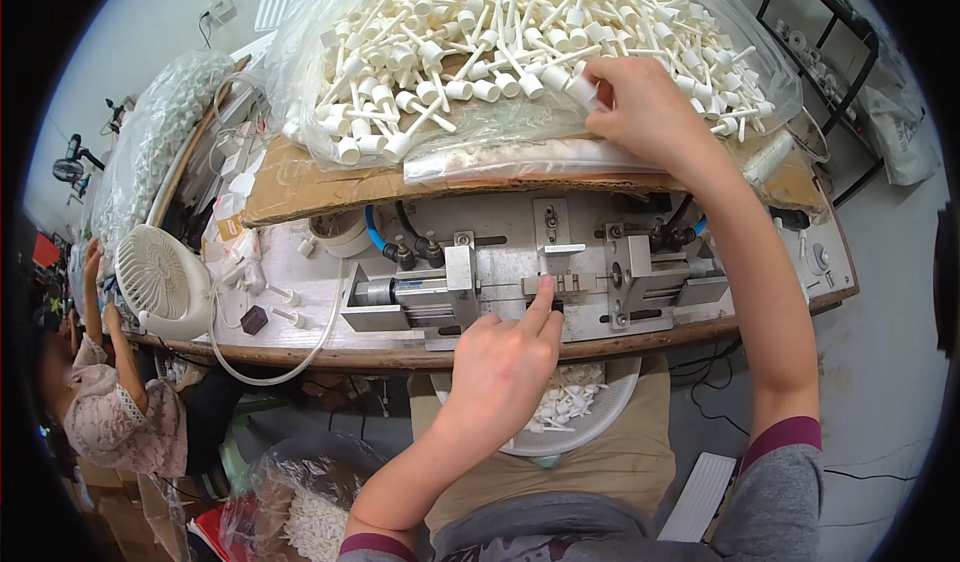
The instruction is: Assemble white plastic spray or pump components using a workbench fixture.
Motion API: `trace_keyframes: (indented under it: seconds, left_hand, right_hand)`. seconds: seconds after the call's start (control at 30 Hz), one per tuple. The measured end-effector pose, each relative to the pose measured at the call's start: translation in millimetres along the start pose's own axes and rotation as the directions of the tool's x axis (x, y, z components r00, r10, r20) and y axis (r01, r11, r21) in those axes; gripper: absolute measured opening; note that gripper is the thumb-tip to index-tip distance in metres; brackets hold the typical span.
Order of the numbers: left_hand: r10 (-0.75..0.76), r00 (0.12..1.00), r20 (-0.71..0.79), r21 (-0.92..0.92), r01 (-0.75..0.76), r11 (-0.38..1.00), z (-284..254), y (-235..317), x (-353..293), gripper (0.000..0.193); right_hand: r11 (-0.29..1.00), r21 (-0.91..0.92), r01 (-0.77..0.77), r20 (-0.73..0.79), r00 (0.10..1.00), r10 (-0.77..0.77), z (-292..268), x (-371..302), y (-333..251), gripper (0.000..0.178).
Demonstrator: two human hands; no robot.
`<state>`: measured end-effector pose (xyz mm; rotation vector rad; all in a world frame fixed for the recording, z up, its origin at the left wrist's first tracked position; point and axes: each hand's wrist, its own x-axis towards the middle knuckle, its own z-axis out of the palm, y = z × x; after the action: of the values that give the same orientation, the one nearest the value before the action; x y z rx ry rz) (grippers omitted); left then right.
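My left hand [505,362] reaches over the small metal fixture [575,284] at the middle of the machine. Its index finger is stretched out with the tip on the fixture, and the other fingers are partly curled and hidden from above. A short white plastic piece [564,250] sits just beyond that fingertip. At the front edge of the heap of white plastic stems with round caps [500,22], my right hand [650,112] is closed, pinching a white capped stem [582,89] between thumb and fingers.
Pneumatic cylinders [420,290] flank the fixture. Cardboard [320,187] and clear plastic lie under the heap. A white fan [165,282] stands left. On my lap rests a basin [610,402] of white pieces. A co-worker [120,402] sits at far left.
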<state>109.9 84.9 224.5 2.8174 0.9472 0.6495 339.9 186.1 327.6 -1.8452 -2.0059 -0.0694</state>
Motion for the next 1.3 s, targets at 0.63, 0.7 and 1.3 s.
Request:
trace_keyframes:
  seconds: [0.63, 0.7, 1.3]
  left_hand:
    - [-0.183, 0.955, -0.233, -0.526, 0.035, 0.85, -15, 5, -19, 0.033]
    - [-0.131, 0.973, -0.187, -0.392, 0.048, 0.919, -5, 6, -19, 0.029]
    - [-0.042, 0.997, -0.061, -0.26, 0.025, 0.965, -27, -19, 17, 0.028]
  right_hand:
    - [0.899, 0.028, 0.438, -0.486, 0.792, -0.37, 40, -145, -21, 0.034]
    - [0.932, 0.151, 0.331, -0.492, 0.842, -0.219, 40, -150, -17, 0.036]
    - [0.891, 0.407, 0.202, -0.281, 0.956, -0.088, 38, -194, -38, 0.034]
